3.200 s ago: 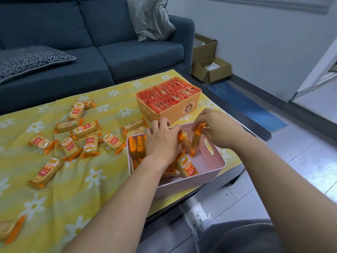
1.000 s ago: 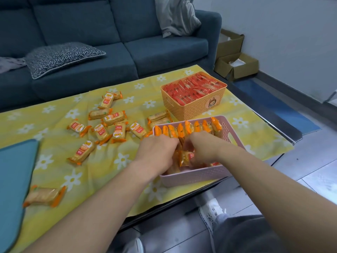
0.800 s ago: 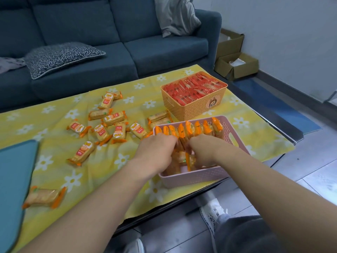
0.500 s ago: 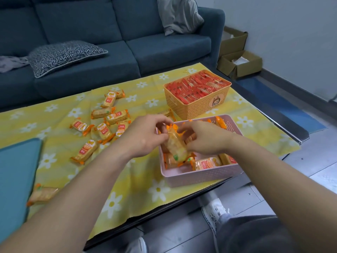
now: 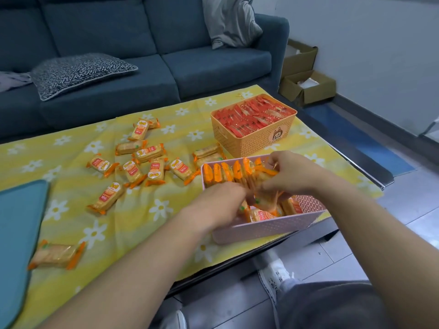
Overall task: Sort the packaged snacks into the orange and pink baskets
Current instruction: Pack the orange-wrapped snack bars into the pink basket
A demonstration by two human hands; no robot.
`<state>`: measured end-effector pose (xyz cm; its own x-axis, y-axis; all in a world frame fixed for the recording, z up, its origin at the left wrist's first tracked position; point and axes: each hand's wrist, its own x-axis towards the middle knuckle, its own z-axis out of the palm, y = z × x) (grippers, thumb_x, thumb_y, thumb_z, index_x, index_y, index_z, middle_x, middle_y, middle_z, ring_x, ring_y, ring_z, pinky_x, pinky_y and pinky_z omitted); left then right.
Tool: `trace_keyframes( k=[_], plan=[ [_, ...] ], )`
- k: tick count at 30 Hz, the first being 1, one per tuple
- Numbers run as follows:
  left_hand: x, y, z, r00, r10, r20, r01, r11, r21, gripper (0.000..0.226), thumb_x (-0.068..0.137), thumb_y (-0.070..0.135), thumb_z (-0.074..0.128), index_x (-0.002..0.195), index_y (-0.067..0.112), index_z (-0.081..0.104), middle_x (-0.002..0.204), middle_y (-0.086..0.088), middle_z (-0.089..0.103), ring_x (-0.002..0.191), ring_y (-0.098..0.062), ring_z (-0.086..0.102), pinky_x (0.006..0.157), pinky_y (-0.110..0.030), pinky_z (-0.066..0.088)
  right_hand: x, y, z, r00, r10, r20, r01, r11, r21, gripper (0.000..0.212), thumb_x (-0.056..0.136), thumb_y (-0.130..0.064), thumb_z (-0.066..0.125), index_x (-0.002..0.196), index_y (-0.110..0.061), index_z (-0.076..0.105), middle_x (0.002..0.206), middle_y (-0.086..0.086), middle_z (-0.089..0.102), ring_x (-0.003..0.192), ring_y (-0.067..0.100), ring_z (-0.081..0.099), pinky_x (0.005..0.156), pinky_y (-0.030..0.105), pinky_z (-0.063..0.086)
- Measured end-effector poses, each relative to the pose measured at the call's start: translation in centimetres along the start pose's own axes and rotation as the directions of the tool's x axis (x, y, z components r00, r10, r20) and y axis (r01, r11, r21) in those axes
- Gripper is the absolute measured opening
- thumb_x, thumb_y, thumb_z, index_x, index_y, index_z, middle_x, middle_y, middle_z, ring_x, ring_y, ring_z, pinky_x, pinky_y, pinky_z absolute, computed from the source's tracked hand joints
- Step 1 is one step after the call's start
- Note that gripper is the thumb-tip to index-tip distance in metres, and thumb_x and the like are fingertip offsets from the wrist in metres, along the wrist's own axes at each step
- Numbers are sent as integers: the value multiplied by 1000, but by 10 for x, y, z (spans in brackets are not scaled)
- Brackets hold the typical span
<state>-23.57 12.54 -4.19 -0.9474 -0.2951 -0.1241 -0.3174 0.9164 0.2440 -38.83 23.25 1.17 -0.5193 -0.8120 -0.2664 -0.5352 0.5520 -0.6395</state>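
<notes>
Behind the surface [image 5: 351, 153] we see a blue sofa [image 5: 107, 32] with a spotted cushion [image 5: 78, 72], and brown boxes [image 5: 306, 89] by the wall. The orange basket [image 5: 251, 141] is full of red packs [image 5: 251, 116]. Loose packs [image 5: 133, 172] lie on the yellow cloth [image 5: 71, 210]. The pink basket [image 5: 266, 227] sits at the near edge with orange packs [image 5: 221, 173] standing in a row inside. Both hands are over it. The right hand [image 5: 292, 173] curls its fingers [image 5: 276, 160] round some orange packs. The left hand [image 5: 221, 200] dips in, too blurred for us to tell what its fingers do.

hands [image 5: 291, 172] have lowered the packet [image 5: 263, 201] into the pink basket [image 5: 273, 225]
</notes>
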Motion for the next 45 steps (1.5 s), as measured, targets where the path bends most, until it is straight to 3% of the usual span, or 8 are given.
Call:
trace_keyframes(
  k=[4,9,14,19,24,31,40,45],
  plan=[
    [11,0,10,991,13,137,-12,1000,-7,53,87,10,65,132,32,52,131,3,64,116,-25,61,88,-43,54,-2,3,0,999,8,-49,-14,992,-128,38,78,-23,81,76,-13,44,70,10,62,54,23,69,46,30,54],
    [16,-3,11,961,-15,276,-5,998,70,43,94,20,54,133,38,50,127,-4,62,113,-31,60,84,-38,51,-7,7,-6,999,22,-40,-27,993,-117,34,85,-22,74,112,-14,55,76,8,68,51,18,68,45,27,49],
    [8,3,-6,992,19,126,-49,970,237,33,96,30,58,128,33,59,135,7,52,115,-26,58,73,-33,44,-6,9,-9,998,68,-4,-68,998,-16,31,85,-8,59,111,8,63,77,20,75,66,28,76,55,31,61],
    [-9,-5,-24,994,0,-108,31,956,291,24,85,25,63,106,36,64,113,12,58,111,-18,59,66,-30,39,-4,4,-6,995,82,65,-89,989,120,4,84,-5,56,86,-3,57,76,24,75,70,34,77,78,52,63],
    [-28,-31,-29,969,-69,-237,124,966,228,10,81,36,66,89,33,61,99,11,60,106,-18,57,66,-30,40,3,-9,23,994,68,83,-73,996,58,29,84,-12,68,57,-8,58,63,16,74,71,34,77,73,51,64],
    [-35,-40,-32,956,-154,-248,172,984,54,19,83,48,65,91,31,68,95,13,66,100,-12,58,67,-31,44,4,-35,66,999,4,48,2,992,-128,43,87,-40,73,79,3,72,77,14,76,76,30,73,76,43,61],
    [-30,-39,-16,973,-88,-214,91,996,5,40,82,49,66,120,45,56,97,13,47,106,-16,54,71,-29,40,6,-26,52,943,92,319,-187,941,282,23,94,-7,50,102,1,70,100,15,76,93,24,76,85,42,60],
    [-30,-34,-18,965,-108,-240,133,987,91,37,80,44,63,117,40,60,100,10,49,110,-18,52,70,-28,36,16,-1,46,964,-91,251,170,934,-315,22,87,-12,71,108,-17,75,94,-4,72,94,18,68,81,30,54]
  ],
)
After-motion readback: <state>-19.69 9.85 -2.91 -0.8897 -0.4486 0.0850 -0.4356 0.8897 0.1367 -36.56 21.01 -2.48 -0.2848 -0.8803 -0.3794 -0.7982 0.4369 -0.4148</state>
